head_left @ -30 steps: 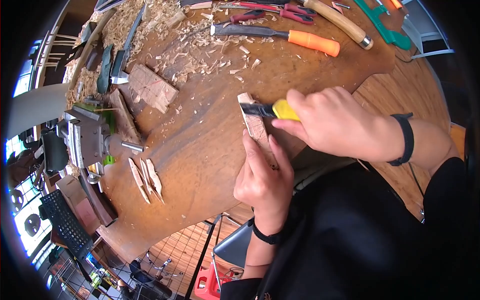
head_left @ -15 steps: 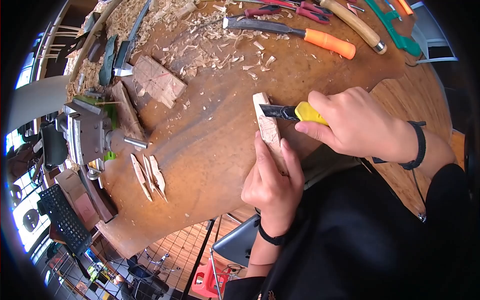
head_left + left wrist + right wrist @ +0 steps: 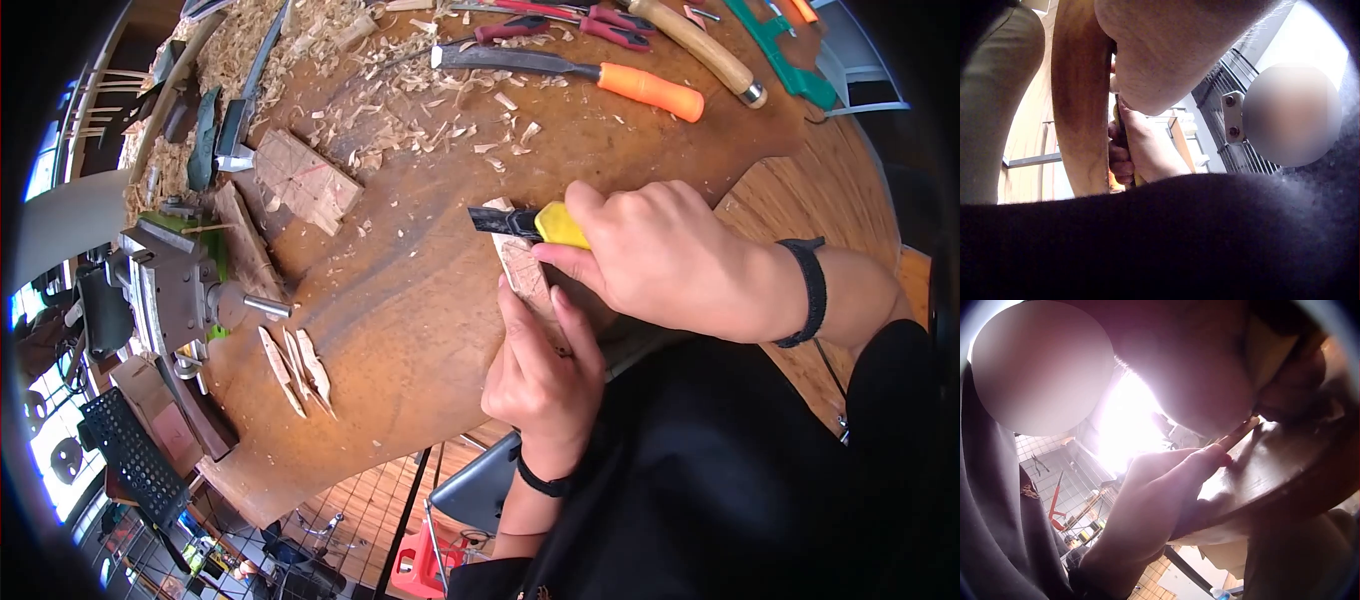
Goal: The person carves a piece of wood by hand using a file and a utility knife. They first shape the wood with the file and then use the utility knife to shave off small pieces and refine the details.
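Carving at the near edge of the round wooden tabletop point(image 3: 420, 300). Left hand point(image 3: 540, 375) pressing down on a flat piece of wood point(image 3: 522, 268) lying at that edge, fingers point(image 3: 515, 320) extended along its surface, thumb side hidden — no telling whether anything is curled under the edge. Right hand point(image 3: 655, 255) gripping a yellow-handled knife point(image 3: 530, 223), fingers wrapped round the handle, dark blade sticking out over the far end of the wood piece and touching it. Both hands lying close together, right one just beyond the left, partly covering the piece.

Resting toward the far edge of the tabletop: an orange-handled knife point(image 3: 570, 72), a wooden-handled tool point(image 3: 700, 50), red-handled pliers point(image 3: 560, 22) and a green-handled saw point(image 3: 785, 55) — all well apart from the hands. Scattering across the far left part, wood shavings point(image 3: 400, 100). Lying near them, a square block point(image 3: 305, 180) marked with crossing lines. Clamping onto the left edge, a grey vise point(image 3: 175, 285); just beside it, on the tabletop, three thin pointed slivers point(image 3: 295, 365) lying side by side.

Showing little in the wrist views: skin, dark sleeve, the table's underside.
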Available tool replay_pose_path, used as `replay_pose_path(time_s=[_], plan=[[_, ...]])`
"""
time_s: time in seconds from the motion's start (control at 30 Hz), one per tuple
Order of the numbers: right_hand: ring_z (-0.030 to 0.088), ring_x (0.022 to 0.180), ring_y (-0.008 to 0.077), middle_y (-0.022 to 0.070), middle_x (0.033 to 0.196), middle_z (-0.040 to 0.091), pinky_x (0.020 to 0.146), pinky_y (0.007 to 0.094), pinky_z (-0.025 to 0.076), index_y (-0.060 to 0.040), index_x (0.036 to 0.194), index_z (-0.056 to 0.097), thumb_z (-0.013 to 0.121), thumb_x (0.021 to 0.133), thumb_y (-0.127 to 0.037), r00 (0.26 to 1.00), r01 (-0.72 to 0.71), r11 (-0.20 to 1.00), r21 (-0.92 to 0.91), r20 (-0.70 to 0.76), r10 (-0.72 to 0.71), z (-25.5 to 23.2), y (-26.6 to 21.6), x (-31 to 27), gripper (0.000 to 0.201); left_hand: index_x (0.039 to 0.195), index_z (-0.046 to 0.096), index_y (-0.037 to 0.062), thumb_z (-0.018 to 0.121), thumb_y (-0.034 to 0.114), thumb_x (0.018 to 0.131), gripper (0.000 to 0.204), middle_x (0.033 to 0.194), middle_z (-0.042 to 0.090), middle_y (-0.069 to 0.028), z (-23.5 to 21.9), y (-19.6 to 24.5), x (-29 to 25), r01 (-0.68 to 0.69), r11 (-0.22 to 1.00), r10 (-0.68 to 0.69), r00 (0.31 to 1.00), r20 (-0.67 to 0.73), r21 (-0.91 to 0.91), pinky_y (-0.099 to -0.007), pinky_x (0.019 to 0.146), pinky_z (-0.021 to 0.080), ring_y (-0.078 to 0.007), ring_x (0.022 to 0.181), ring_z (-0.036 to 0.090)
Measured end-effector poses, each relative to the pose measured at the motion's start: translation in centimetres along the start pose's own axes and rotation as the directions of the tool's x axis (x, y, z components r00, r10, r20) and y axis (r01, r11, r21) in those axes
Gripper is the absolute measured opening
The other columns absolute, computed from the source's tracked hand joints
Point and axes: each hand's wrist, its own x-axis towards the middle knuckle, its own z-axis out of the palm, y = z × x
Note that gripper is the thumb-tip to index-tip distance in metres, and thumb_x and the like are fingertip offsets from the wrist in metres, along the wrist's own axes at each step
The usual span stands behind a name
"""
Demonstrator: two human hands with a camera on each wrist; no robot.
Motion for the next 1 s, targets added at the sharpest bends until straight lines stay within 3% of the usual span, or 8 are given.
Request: replay_pose_path(time_s=[0.37, 0.47, 0.53, 0.73, 0.8, 0.87, 0.93, 1.0], plan=[[0.071, 0.056, 0.0314, 0.0156, 0.059, 0.065, 0.050, 0.0389, 0.056, 0.0016, 0.086, 0.060, 0.063, 0.101, -0.039, 0.999, -0.041, 0.999, -0.010, 0.014, 0.042, -0.5, 0.5, -1.8, 0.043, 0.128, 0.065, -0.0087, 0.072, 0.019, 0.094, 0.045, 0.065, 0.067, -0.0141, 0.0, 0.4, -0.1, 0.057, 0.998, -0.057, 0.998, 0.000, -0.022, -0.0380, 0.046, 0.050, -0.0294, 0.048, 0.064], [0.066, 0.051, 0.0348, 0.0161, 0.053, 0.059, 0.047, 0.0406, 0.052, 0.0025, 0.088, 0.059, 0.066, 0.099, -0.041, 0.989, 0.023, 1.000, 0.016, -0.149, -0.020, 0.7, 0.8, -0.7, 0.046, 0.128, 0.065, -0.0084, 0.072, 0.019, 0.094, 0.044, 0.067, 0.069, -0.0153, 0.2, 0.2, -0.2, 0.014, 1.000, -0.014, 1.000, -0.019, 0.003, -0.0384, 0.048, 0.050, -0.0301, 0.050, 0.065], [0.064, 0.048, 0.0336, 0.0141, 0.051, 0.058, 0.046, 0.0400, 0.052, 0.0033, 0.087, 0.059, 0.066, 0.099, -0.041, 0.954, 0.165, 0.972, -0.168, -0.223, -0.200, 1.1, 1.4, 0.7, 0.046, 0.128, 0.065, -0.0083, 0.072, 0.019, 0.094, 0.044, 0.069, 0.070, -0.0159, 0.1, 0.1, -0.4, -0.017, 1.000, 0.017, 0.999, -0.042, 0.012, -0.0387, 0.048, 0.050, -0.0305, 0.051, 0.066], [0.069, 0.055, 0.0305, 0.0147, 0.055, 0.060, 0.051, 0.0399, 0.055, -0.0003, 0.081, 0.061, 0.061, 0.102, -0.041, 0.985, 0.005, 0.999, 0.039, -0.172, 0.002, 0.1, 1.2, -0.2, 0.046, 0.126, 0.065, -0.0083, 0.073, 0.020, 0.094, 0.043, 0.076, 0.072, -0.0185, 0.1, 0.5, -0.8, 0.084, 0.996, -0.085, 0.996, -0.042, -0.026, -0.0387, 0.053, 0.053, -0.0329, 0.057, 0.069], [0.068, 0.055, 0.0331, 0.0166, 0.054, 0.060, 0.052, 0.0419, 0.055, 0.0002, 0.081, 0.060, 0.061, 0.102, -0.043, 0.991, -0.037, 0.997, 0.066, -0.126, 0.045, -0.1, 1.2, -0.7, 0.048, 0.123, 0.066, -0.0056, 0.067, 0.020, 0.100, 0.034, 0.090, 0.074, -0.0241, -0.4, 0.8, -1.1, 0.231, 0.941, -0.250, 0.967, -0.046, -0.247, -0.0367, 0.066, 0.056, -0.0326, 0.074, 0.075], [0.066, 0.057, 0.0416, 0.0203, 0.053, 0.059, 0.053, 0.0475, 0.052, 0.0019, 0.081, 0.059, 0.061, 0.101, -0.048, 0.987, -0.073, 0.921, 0.382, -0.107, 0.123, -0.5, 1.5, -0.4, 0.054, 0.125, 0.064, -0.0064, 0.064, 0.019, 0.103, 0.034, 0.095, 0.073, -0.0166, -0.9, 0.6, -1.1, 0.236, 0.907, -0.264, 0.964, -0.034, -0.349, -0.0307, 0.071, 0.054, -0.0185, 0.077, 0.068], [0.065, 0.055, 0.0337, 0.0172, 0.054, 0.056, 0.053, 0.0449, 0.047, 0.0022, 0.082, 0.058, 0.063, 0.101, -0.050, 0.996, -0.079, 0.897, 0.435, 0.003, 0.087, -1.1, 1.3, 0.0, 0.055, 0.128, 0.061, -0.0063, 0.062, 0.018, 0.104, 0.034, 0.096, 0.069, -0.0090, -1.2, 0.0, -0.9, 0.255, 0.830, -0.322, 0.945, -0.053, -0.496, -0.0268, 0.070, 0.050, -0.0127, 0.077, 0.061], [0.054, 0.060, 0.0152, 0.0072, 0.061, 0.053, 0.056, 0.0367, 0.043, -0.0008, 0.083, 0.058, 0.067, 0.100, -0.047, 0.988, -0.150, 0.646, 0.748, 0.128, 0.082, -0.6, 1.2, 1.0, 0.050, 0.134, 0.053, -0.0031, 0.060, 0.014, 0.105, 0.035, 0.101, 0.063, -0.0042, -0.8, -0.2, 0.1, 0.243, 0.628, -0.437, 0.897, -0.075, -0.739, -0.0208, 0.066, 0.042, -0.0064, 0.080, 0.053]])
